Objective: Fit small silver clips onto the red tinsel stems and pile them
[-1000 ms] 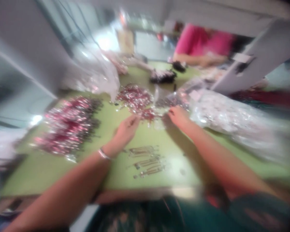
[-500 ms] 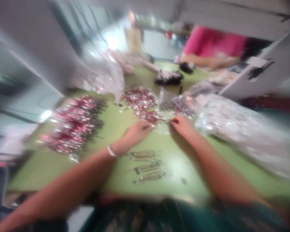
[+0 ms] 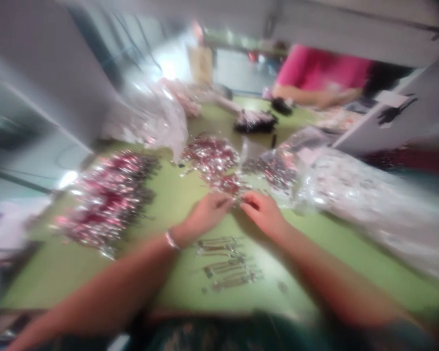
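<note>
My left hand (image 3: 211, 210) and my right hand (image 3: 262, 210) meet fingertip to fingertip over the middle of the green table. Both are pinched closed, and whatever small thing sits between the fingers is too blurred to name. Just beyond them lies a pile of red and silvery small pieces (image 3: 212, 158). Right of that pile is a clear plastic bag with dark and shiny bits (image 3: 278, 170). Nearer my body, several slender brownish pieces with metallic ends (image 3: 223, 267) lie in rows on the table.
A large heap of pink and silver shiny pieces (image 3: 108, 195) covers the left side of the green table (image 3: 168, 273). Plastic bags stand at back left (image 3: 149, 117) and right (image 3: 366, 195). A grey partition (image 3: 395, 112) rises at right. Across the table sits a person in pink (image 3: 322, 73).
My right hand has moved left and towards me, up to my left hand. My left hand has shifted a little to the right. The view has turned slightly.
</note>
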Available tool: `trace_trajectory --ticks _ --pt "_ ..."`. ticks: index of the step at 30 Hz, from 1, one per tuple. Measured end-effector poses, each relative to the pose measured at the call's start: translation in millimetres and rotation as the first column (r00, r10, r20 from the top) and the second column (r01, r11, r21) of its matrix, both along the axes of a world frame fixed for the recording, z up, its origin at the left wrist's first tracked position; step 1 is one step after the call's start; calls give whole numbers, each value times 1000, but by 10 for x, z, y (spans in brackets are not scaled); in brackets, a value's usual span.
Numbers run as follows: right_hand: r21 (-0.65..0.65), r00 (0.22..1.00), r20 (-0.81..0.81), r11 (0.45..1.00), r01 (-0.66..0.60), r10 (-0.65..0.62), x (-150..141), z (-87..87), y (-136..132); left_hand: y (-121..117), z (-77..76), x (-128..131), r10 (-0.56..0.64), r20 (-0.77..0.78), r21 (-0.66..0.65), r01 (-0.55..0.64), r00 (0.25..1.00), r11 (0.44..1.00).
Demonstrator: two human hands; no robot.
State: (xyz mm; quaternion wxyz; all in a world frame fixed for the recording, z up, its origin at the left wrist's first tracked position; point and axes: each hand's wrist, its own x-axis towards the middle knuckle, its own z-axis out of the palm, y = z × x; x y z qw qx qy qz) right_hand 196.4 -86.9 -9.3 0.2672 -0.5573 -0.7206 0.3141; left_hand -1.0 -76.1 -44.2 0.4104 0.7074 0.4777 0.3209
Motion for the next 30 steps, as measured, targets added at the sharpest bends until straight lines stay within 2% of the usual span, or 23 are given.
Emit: trace_trajectory --ticks 3,6,9,12,14,16,18,20,23,24,25,27,28,30 --pt "11 1000 -20 1000 4 -3 -44 -9 -13 3 14 0 -20 -9 7 20 1000 1000" --pt "115 999 4 992 -52 52 -12 -26 9 -3 7 -3 -41 -27 8 42 999 999" --pt "142 992 41 982 -126 121 38 -21 25 -7 -26 -24 -51 -92 66 58 994 996" --pt "53 975 74 976 -212 208 73 18 22 -16 -74 -63 -117 -224 215 167 967 962" --pt "-57 967 75 969 -242 245 74 52 9 -27 -101 -90 -202 -347 292 310 916 905" --pt "-166 972 50 962 -217 228 55 82 -11 -38 -102 -113 -266 -438 317 425 859 848" --pt "-279 987 19 948 -150 162 26 101 -31 -32 -49 -135 -291 -467 321 467 835 824" --pt "-316 993 7 943 -109 117 3 106 -47 5 71 -155 -318 -444 316 479 837 819" --pt "-183 975 50 962 -205 217 -11 110 -66 131 318 -146 -382 -378 274 496 844 824" --pt "-155 955 62 948 -277 289 -12 119 -73 185 387 -123 -333 -363 293 446 870 845" --pt "-157 928 66 923 -352 366 -13 133 -79 241 438 -88 -225 -366 345 356 903 869" --pt "-179 875 59 868 -464 480 -3 176 -78 345 470 9 1 -438 406 197 899 892" --pt "-159 869 76 866 -473 489 12 197 -63 386 454 65 110 -482 428 124 869 895" --pt "-25 911 181 928 -371 370 75 220 7 445 390 169 247 -552 469 51 796 882"
